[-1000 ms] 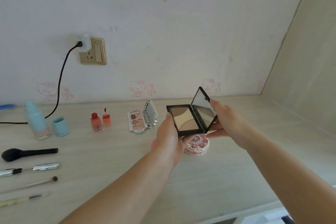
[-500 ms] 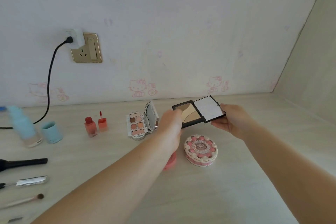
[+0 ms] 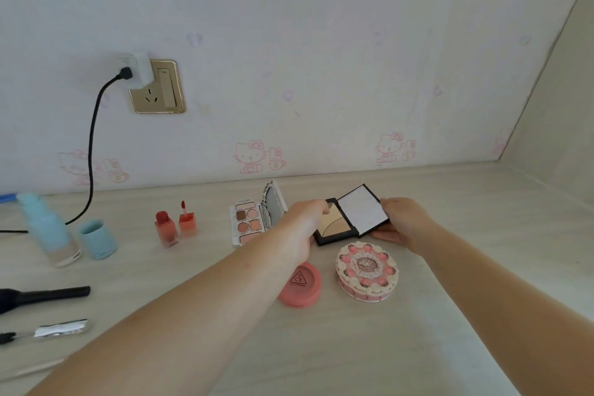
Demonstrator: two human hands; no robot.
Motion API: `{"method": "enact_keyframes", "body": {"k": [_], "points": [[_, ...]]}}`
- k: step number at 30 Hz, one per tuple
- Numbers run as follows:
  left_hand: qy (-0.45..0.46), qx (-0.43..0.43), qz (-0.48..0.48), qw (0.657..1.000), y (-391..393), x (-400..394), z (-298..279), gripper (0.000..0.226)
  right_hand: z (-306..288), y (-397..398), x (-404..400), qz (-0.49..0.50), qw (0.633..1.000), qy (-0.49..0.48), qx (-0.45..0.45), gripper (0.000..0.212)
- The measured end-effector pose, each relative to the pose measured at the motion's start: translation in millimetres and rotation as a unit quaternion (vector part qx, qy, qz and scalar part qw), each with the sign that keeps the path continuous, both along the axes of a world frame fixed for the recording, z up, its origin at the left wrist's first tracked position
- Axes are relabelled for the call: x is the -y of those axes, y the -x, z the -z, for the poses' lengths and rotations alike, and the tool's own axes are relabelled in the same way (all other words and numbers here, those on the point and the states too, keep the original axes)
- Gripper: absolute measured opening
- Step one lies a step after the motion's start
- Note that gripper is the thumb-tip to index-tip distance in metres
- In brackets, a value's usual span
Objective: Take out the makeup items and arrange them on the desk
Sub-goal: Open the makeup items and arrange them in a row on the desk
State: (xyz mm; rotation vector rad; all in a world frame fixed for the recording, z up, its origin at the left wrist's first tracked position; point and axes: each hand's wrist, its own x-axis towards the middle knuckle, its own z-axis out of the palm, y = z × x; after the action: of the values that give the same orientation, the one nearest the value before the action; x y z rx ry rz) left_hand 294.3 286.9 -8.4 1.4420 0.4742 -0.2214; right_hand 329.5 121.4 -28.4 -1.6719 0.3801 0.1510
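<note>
I hold the open compact point(image 3: 348, 217) in both hands, low over the desk point(image 3: 450, 315) near the back wall, just beyond the cake tin point(image 3: 367, 272) and beside the eyeshadow palette point(image 3: 249, 219), which lies at its 9 o'clock. My left hand point(image 3: 303, 222) pinches the pan half at its near-left corner; my right hand point(image 3: 403, 222) has its fingers curled under the mirror lid, thumb at its right edge. Judged step: setting this compact down, laid open, in the back row. I cannot tell whether its base already touches the desk. The next move calls for lowering it flat, clear of the cake tin at 6 o'clock and the palette's upright lid, then letting go with both hands without tipping the hinge. Hidden: my left fingertips behind the hand, and part of the pink compact point(image 3: 300, 286) under my left wrist. Cut off at the left edge: the brush point(image 3: 48, 296) head and the silver tool point(image 3: 61, 329). The pale sticks at 8 o'clock are too blurred to identify. No bag or case shows.
</note>
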Motion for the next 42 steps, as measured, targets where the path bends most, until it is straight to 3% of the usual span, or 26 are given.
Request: {"method": "enact_keyframes", "body": {"k": [1, 3, 7, 10, 11, 13, 16, 20, 23, 25, 27, 29, 31, 34, 38, 42], "points": [[-0.003, -0.001, 0.009, 1.000, -0.6, -0.6, 1.7, 0.054, 0.7, -0.4, 0.7, -0.001, 1.000, 0.017, 0.004, 0.021], [-0.009, 0.005, 0.026, 1.000, -6.8, -1.6, 8.0, 0.066, 1.5, -0.5, 1.8, -0.003, 0.997, 0.070, 0.017, 0.024], [-0.031, 0.013, 0.043, 0.999, -5.2, -3.6, 7.3, 0.061, 1.9, -1.5, 5.7, -0.031, 0.973, 0.220, 0.065, 0.028], [-0.093, 0.048, 0.090, 0.990, 5.3, -3.0, 2.8, 0.020, 5.1, 1.2, 8.7, -0.075, 0.941, 0.317, 0.094, 0.033], [-0.118, 0.070, 0.115, 0.984, 7.1, -3.5, 4.5, 0.020, 6.1, 1.9, 9.5, -0.079, 0.932, 0.340, 0.100, 0.036], [-0.166, 0.123, 0.168, 0.964, 16.8, -7.5, 5.5, 0.039, 10.7, 2.0, 12.6, -0.087, 0.915, 0.379, 0.105, 0.033], [-0.211, 0.190, 0.213, 0.935, 35.1, -22.1, 2.3, 0.041, 9.4, 7.0, 15.3, -0.092, 0.912, 0.387, 0.102, 0.011], [-0.255, 0.242, 0.226, 0.909, 55.5, -56.9, 2.5, 0.027, -10.3, 32.6, 5.7, -0.092, 0.898, 0.394, 0.176, 0.037], [-0.270, 0.246, 0.205, 0.908, 67.9, -83.8, 10.3, 0.023, -23.7, 61.0, -17.9, -0.143, 0.856, 0.431, 0.246, 0.037], [-0.313, 0.225, 0.221, 0.896, 76.0, -97.6, 17.3, 0.033, -26.2, 79.1, -33.8, -0.198, 0.832, 0.438, 0.276, 0.038], [-0.397, 0.213, 0.259, 0.855, 82.4, -106.8, 26.2, 0.056, -26.0, 95.8, -48.2, -0.273, 0.795, 0.458, 0.288, 0.045], [-0.466, 0.217, 0.279, 0.811, 87.9, -109.0, 33.4, 0.072, -19.1, 103.7, -59.0, -0.344, 0.724, 0.520, 0.296, 0.053], [-0.506, 0.243, 0.272, 0.781, 89.4, -104.9, 39.3, 0.069, -8.6, 107.1, -67.2, -0.381, 0.663, 0.574, 0.293, 0.058], [-0.513, 0.286, 0.261, 0.767, 89.0, -97.9, 45.1, 0.059, 2.6, 114.0, -76.6, -0.376, 0.633, 0.615, 0.283, 0.058], [-0.462, 0.290, 0.244, 0.802, 88.5, -96.2, 47.0, 0.057, 3.8, 121.0, -82.6, -0.353, 0.645, 0.611, 0.292, 0.051], [-0.308, 0.291, 0.232, 0.876, 93.7, -101.7, 41.9, 0.046, -3.7, 131.1, -83.7, -0.341, 0.732, 0.506, 0.304, 0.045]]}}
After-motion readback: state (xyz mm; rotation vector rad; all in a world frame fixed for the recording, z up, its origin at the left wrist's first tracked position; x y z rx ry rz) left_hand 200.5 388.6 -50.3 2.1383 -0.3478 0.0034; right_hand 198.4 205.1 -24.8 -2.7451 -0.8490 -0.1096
